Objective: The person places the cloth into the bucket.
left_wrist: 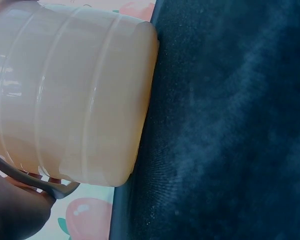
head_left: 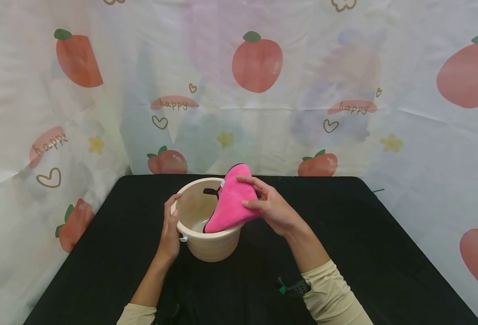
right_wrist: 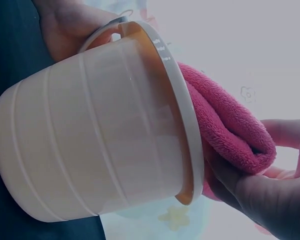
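A cream bucket point(head_left: 212, 246) stands upright on the black table, its mouth facing up. At its left side my left hand point(head_left: 171, 230) grips it by the rim, and in the right wrist view that hand point(right_wrist: 72, 25) lies beside the bucket's handle point(right_wrist: 102, 32). My right hand point(head_left: 277, 207) pinches a folded pink plush cloth point(head_left: 232, 198) between thumb and fingers. Dark edging, a black loop point(head_left: 210, 192) and a small white tag show on the cloth. It leans over the right part of the bucket's mouth, its lower corner inside the rim.
The black-covered table point(head_left: 344, 234) reaches back to a printed curtain point(head_left: 296, 58) with peaches and hearts, which also hangs at both sides. A dark wristband point(head_left: 297, 288) sits on the right forearm.
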A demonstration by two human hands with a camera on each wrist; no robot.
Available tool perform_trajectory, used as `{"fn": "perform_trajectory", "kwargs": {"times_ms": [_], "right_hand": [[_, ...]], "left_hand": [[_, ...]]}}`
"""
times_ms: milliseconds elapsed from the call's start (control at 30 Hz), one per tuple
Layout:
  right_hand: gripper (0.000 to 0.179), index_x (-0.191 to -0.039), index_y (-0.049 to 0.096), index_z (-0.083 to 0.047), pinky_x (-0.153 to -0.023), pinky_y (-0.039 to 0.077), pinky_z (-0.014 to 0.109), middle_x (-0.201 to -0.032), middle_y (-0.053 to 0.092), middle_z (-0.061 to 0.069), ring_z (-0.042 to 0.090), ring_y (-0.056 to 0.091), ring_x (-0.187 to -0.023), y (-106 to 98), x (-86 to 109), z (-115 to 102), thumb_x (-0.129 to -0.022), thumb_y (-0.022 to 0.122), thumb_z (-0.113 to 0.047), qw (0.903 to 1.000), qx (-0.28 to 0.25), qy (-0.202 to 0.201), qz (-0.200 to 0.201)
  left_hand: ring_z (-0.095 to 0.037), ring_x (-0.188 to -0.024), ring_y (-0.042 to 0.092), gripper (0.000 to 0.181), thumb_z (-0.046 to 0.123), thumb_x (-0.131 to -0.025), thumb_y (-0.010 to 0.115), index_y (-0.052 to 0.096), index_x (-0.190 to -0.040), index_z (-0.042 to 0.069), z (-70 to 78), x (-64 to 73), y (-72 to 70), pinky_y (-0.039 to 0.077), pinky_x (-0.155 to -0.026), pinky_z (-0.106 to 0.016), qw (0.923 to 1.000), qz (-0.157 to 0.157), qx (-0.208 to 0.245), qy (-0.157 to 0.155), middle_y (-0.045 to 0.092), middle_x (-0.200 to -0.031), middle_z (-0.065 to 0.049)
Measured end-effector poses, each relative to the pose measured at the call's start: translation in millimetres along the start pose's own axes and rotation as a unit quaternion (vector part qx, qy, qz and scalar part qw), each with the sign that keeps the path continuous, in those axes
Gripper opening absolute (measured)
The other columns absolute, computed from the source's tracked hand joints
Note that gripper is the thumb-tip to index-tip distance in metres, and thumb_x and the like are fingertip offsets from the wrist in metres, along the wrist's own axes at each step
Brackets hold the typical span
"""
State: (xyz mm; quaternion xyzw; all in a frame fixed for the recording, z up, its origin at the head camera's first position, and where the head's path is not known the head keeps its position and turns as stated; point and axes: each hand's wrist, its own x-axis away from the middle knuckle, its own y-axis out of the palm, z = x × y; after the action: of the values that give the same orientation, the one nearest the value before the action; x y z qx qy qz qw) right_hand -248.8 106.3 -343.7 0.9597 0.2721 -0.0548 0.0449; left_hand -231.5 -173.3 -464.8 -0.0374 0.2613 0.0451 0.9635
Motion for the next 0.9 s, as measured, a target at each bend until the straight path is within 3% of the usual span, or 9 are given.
{"fn": "perform_trajectory", "kwargs": {"times_ms": [900], "right_hand": [[0.056,-0.153,0.050,-0.011,-0.098,0.049,0.042,-0.151,0.043,0.017,0.036,0.042,-0.134,0.2,2.3,-0.8,-0.099,0.063,-0.003,0.9989,0.042,0.021,0.004]], "left_hand": [[-0.036,-0.139,0.030,0.052,0.028,-0.106,0.027,0.029,-0.155,0.011,3.0,1.2,2.3,0.024,-0.106,-0.065,1.0000,-0.001,0.002,0.000,0.027,-0.158,-0.013]]}}
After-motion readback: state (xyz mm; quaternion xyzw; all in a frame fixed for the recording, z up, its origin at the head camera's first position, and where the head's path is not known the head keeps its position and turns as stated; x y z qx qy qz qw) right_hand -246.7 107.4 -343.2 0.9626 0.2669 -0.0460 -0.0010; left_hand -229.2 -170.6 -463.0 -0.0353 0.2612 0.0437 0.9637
